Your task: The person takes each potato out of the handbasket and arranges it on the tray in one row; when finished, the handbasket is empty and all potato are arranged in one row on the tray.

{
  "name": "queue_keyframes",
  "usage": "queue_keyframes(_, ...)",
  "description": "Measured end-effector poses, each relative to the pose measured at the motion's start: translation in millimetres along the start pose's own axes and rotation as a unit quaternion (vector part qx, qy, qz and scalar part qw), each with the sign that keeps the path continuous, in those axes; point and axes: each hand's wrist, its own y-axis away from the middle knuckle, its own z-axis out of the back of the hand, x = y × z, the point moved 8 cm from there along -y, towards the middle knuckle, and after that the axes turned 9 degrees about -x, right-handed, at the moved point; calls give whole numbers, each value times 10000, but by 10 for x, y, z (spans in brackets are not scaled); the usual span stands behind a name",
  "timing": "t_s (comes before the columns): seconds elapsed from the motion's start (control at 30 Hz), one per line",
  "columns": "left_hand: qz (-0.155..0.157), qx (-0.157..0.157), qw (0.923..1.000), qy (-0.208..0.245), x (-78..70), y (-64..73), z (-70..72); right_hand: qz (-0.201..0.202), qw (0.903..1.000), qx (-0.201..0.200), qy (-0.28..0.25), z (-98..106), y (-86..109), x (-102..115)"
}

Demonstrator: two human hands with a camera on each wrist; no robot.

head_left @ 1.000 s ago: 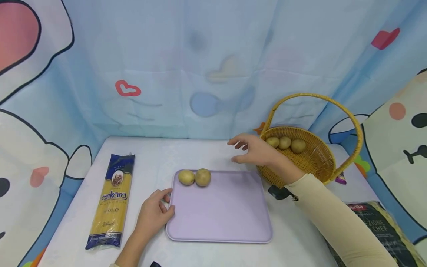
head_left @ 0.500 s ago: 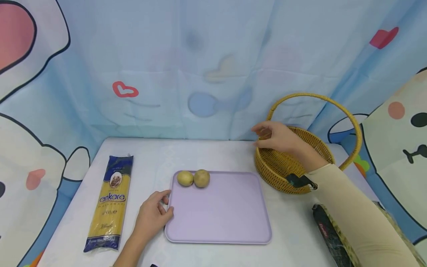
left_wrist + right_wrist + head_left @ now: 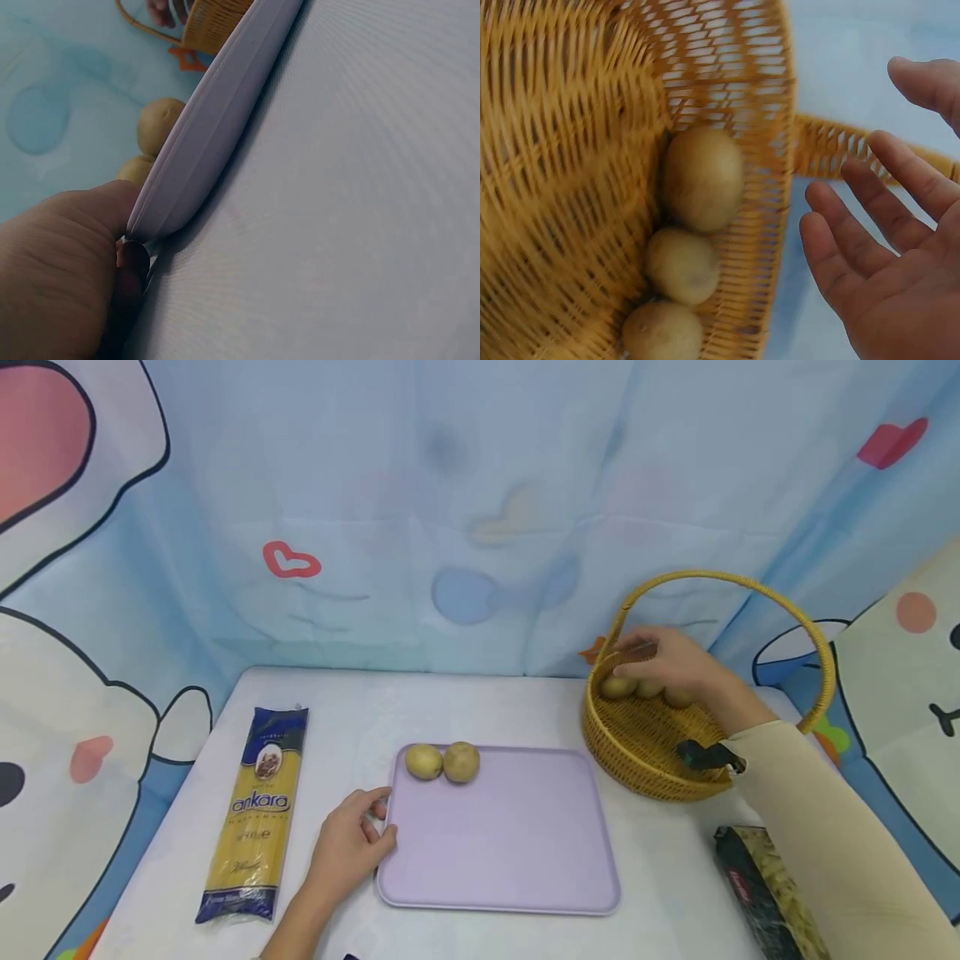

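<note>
My left hand point(image 3: 348, 842) is at the left edge of a lilac tray point(image 3: 510, 843). In the left wrist view its thumb lies over the rim and a finger is below, pinching the edge. Two potatoes point(image 3: 442, 762) sit side by side in the tray's far left corner. Over a wicker basket point(image 3: 637, 768) at the right hovers my right hand point(image 3: 667, 664), partly covering the three potatoes inside. The right wrist view shows those potatoes point(image 3: 703, 180) lined along the basket wall, with the right hand point(image 3: 900, 247) apart from them, fingers spread and holding nothing.
A yellow and blue pasta packet point(image 3: 255, 814) lies left of the tray. At the lower right, a dark pasta bag point(image 3: 765, 889) is partly under the right sleeve. The basket's tall handle point(image 3: 817, 643) arches above it. A patterned curtain point(image 3: 375, 527) hangs behind the white table.
My right hand has moved right, from beside the basket to over its inside, with nothing held. The left hand stays at the tray edge. The camera view has shifted slightly.
</note>
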Motion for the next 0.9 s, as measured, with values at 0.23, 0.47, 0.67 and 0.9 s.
queue_keyframes(0.23, -82, 4, 10000, 56, -32, 3, -6, -20, 9995, -59, 308, 17, -38, -245)
queue_keyframes(0.47, 32, 93, 9999, 53, -51, 37, -31, -435, 9978, 453, 209, -108, 24, -512)
queue_keyframes(0.67, 11, 114, 9999, 3, -67, 45, -28, -369, 9973, 538, 331, -164, 20, -581)
queue_keyframes(0.9, 18, 79, 10000, -27, -79, 26, -23, 76, 9945, 705, 767, -219, 15, -525)
